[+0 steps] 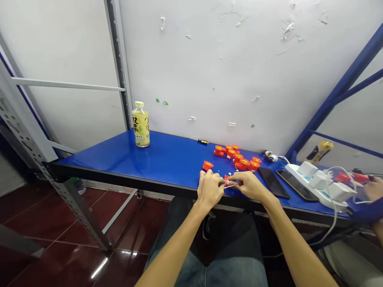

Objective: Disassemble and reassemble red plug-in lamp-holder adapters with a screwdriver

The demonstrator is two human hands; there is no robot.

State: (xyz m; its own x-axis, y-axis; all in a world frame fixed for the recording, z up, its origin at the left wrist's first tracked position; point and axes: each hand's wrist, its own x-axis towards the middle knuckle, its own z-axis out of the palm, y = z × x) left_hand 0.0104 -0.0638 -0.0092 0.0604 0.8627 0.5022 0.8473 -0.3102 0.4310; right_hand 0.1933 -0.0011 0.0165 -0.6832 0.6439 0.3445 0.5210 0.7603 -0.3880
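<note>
At the table's front edge my left hand (pixel 210 186) and my right hand (pixel 250 185) meet, fingers closed in a pinch. Between the fingertips is a small red plastic part (pixel 226 179), mostly covered by them. A thin pale metal rod (pixel 232 185) runs from it under my right fingers; what it belongs to I cannot make out. Just beyond my left knuckles stands a red plastic piece with a round yellow-marked top (pixel 207 165). Several similar red pieces (pixel 241 164) lie clustered beyond my right hand. Tiny loose bits (pixel 229 173) lie close by.
On the blue table (pixel 173 159) stand a yellow drink bottle (pixel 141 125) and, near the wall, a screwdriver (pixel 202 141). Right of my hand lie two phones (pixel 273 182) and a white power strip (pixel 324 191) with plugs and cables. Another person's hand (pixel 374 188) shows far right, blurred.
</note>
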